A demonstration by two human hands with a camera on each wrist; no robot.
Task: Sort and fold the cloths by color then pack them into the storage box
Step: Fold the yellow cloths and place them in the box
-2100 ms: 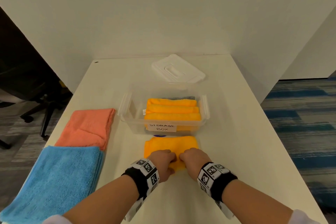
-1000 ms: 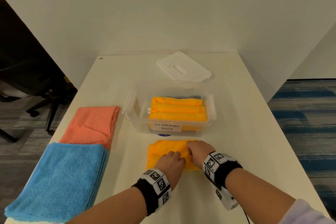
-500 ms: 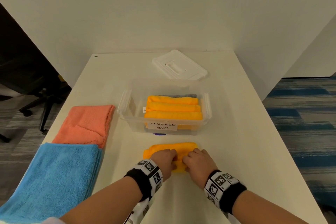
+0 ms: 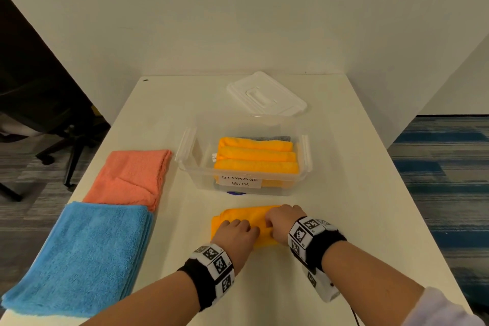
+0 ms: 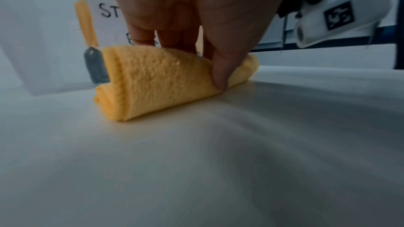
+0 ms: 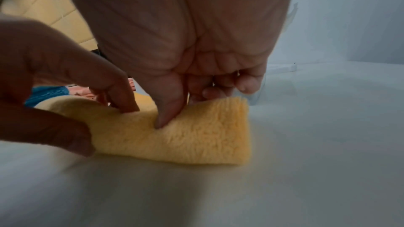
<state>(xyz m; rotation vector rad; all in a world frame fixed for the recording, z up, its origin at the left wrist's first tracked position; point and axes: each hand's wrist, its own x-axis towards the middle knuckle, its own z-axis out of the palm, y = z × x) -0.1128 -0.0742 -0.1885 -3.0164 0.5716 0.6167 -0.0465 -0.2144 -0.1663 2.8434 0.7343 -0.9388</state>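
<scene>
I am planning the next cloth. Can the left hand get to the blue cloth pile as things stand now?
Probably yes. The blue cloth pile lies uncovered at the table's left edge, with bare table between it and the left hand. That hand first must release the orange cloth it grips.

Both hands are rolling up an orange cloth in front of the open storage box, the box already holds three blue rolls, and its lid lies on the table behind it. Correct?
One detail is off: the three rolls in the storage box are orange, not blue, as the head view shows. The rest stands: left hand and right hand grip the orange cloth in front of the box, and the lid lies behind it.
</scene>
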